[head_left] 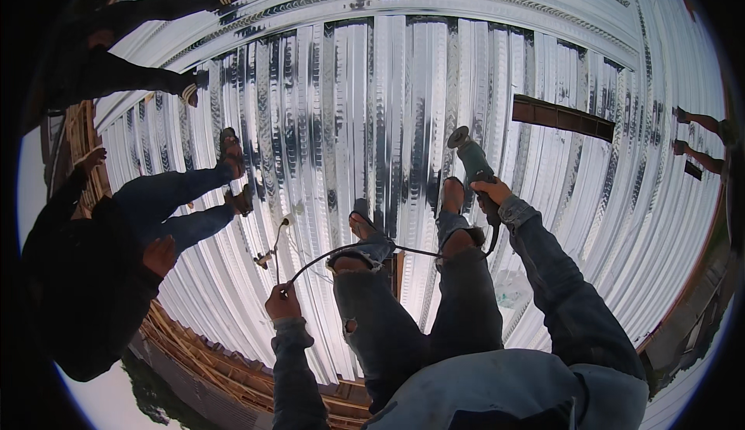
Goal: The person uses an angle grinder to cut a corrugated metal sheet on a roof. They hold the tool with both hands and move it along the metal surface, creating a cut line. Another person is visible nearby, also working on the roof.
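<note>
Green angle grinder (476,161) is in the right hand (494,190), in front of the person's own right foot and above the shiny ribbed metal sheets (419,135). The fingers of the right hand are closed around its dark rear part, and its round disc (459,136) points forward, away from the person. The left hand (282,303) is closed on a dark cable (314,260), which goes across in front of the legs toward the grinder's rear. Near the left hand, a small connector (266,259) is seen over the sheets; I cannot tell whether it touches them. To the right of the grinder and farther forward, a long opening (563,119) shows brown material. At the left stands a co-worker (74,275) in dark top and blue trousers.
</note>
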`<state>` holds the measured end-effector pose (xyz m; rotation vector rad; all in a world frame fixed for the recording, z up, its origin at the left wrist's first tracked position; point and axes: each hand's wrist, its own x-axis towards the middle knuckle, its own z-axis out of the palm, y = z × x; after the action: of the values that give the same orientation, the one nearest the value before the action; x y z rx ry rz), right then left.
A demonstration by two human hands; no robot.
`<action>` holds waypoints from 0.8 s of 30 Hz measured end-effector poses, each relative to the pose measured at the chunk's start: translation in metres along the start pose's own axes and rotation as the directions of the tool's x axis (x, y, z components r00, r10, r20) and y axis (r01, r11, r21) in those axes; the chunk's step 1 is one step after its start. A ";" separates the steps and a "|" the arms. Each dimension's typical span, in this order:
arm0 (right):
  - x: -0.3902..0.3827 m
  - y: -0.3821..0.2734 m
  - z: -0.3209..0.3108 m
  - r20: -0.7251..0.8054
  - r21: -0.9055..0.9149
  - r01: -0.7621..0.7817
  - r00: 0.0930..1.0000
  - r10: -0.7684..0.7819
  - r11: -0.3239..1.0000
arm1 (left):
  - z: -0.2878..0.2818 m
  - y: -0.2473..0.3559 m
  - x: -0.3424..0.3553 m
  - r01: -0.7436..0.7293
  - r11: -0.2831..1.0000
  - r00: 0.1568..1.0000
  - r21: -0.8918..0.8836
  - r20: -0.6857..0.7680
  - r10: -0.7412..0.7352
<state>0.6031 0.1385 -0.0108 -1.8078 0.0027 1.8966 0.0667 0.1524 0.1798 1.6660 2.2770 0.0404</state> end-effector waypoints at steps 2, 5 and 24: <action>-0.019 0.002 -0.015 -0.049 0.065 -0.065 0.996 0.068 0.996 | -0.051 -0.034 -0.006 0.086 0.995 0.982 -0.044 -0.162 -0.092; -0.025 0.015 -0.025 -0.223 0.117 -0.145 0.960 0.168 0.982 | -0.087 -0.066 -0.021 0.302 0.948 0.939 0.106 -0.204 -0.276; -0.023 0.019 0.250 -0.224 -0.112 -0.280 0.942 0.250 0.954 | -0.176 -0.278 0.159 0.213 0.913 0.961 0.347 0.095 -0.260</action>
<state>0.3626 0.2001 0.0324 -2.1916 0.1992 1.9167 -0.2807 0.2409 0.2512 1.4660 2.4603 -0.5306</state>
